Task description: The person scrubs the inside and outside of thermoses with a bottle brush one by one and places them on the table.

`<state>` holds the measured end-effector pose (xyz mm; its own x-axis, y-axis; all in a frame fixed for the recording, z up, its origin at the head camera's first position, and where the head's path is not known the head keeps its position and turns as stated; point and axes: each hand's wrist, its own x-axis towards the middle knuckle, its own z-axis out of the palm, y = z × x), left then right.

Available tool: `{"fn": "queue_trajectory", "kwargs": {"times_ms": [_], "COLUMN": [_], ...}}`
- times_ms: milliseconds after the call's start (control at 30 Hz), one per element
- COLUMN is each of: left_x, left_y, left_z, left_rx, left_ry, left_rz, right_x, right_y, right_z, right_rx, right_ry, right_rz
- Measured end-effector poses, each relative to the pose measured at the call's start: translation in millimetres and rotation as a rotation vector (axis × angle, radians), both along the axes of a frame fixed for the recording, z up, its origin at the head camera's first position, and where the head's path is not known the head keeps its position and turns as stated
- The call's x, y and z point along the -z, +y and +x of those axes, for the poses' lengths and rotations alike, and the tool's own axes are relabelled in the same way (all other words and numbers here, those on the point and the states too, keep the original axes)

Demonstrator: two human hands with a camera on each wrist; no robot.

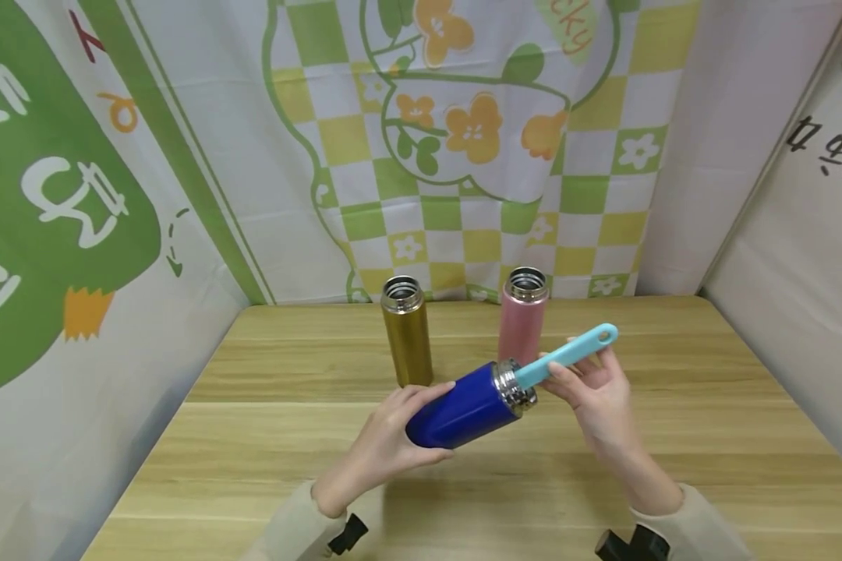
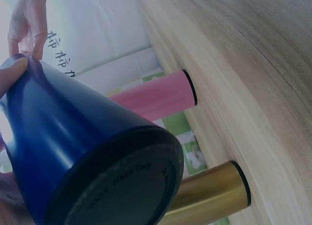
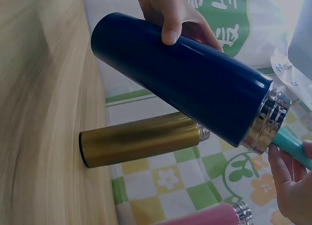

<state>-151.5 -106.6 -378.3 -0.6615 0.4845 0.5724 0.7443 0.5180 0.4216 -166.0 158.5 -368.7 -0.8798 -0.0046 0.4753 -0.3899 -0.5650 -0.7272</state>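
Note:
A blue thermos flask (image 1: 463, 409) without a lid is held tilted above the table, its steel mouth pointing up to the right. My left hand (image 1: 390, 436) grips it around the lower body. In the left wrist view its dark base (image 2: 126, 186) faces the camera. Out of the mouth sticks a light-blue handle (image 1: 568, 357) with a hanging hole at its end; whatever is on its other end is hidden inside the flask. My right hand (image 1: 599, 393) pinches this handle between thumb and fingers, close to the mouth.
On the wooden table (image 1: 288, 436), a gold flask (image 1: 410, 343) and a pink flask (image 1: 521, 323) stand upright without lids at the back. Behind them hangs a patterned cloth (image 1: 463, 226). Printed cloth walls flank the table on both sides.

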Motion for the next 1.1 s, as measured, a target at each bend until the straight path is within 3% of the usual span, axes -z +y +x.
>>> {"fn": "queue_trajectory", "kwargs": {"times_ms": [33,67,200,267,433,467,567,633,733,800,833,900,1100], "left_x": [0.0,0.0,0.1,0.0,0.0,0.2,1.4,1.8,2.0,2.3,2.7,3.9,7.1], "left_y": [-0.2,-0.4,-1.0,-1.4,-3.0,-3.3,-4.0,-4.0,-4.2,-4.6,-5.0,-6.0,-9.0], "left_z": [0.3,0.6,1.6,2.0,2.7,2.8,2.4,2.5,3.0,3.5,3.8,4.1,4.5], "left_rx": [-0.001,-0.003,-0.009,-0.008,-0.008,-0.009,-0.011,-0.010,-0.009,-0.009,-0.010,-0.011,-0.014], "left_ry": [-0.004,-0.010,-0.026,-0.030,-0.035,-0.035,-0.022,-0.013,-0.003,-0.001,-0.001,-0.001,-0.001], "left_rz": [0.000,0.000,0.008,0.010,0.004,0.004,-0.001,-0.003,-0.005,-0.004,-0.003,-0.001,0.002], "right_x": [0.8,-14.5,-13.1,-7.1,-11.1,-16.6,-12.1,11.6,13.9,8.3,-9.4,-24.2,-39.5], "right_y": [-1,-7,-9,-6,0,0,8,22,28,29,25,22,28], "right_z": [0.4,10.9,10.4,5.5,4.3,7.4,1.9,-16.1,-19.8,-17.4,-6.0,2.8,8.8], "right_rx": [0.001,0.041,0.067,0.044,0.066,0.098,0.085,0.013,0.008,0.016,0.059,0.095,0.109], "right_ry": [-0.004,-0.031,-0.052,-0.016,-0.020,-0.054,-0.042,0.018,0.032,0.035,0.015,-0.011,-0.038], "right_rz": [-0.004,0.023,0.020,0.004,-0.037,-0.028,-0.057,-0.104,-0.121,-0.148,-0.128,-0.131,-0.144]}}
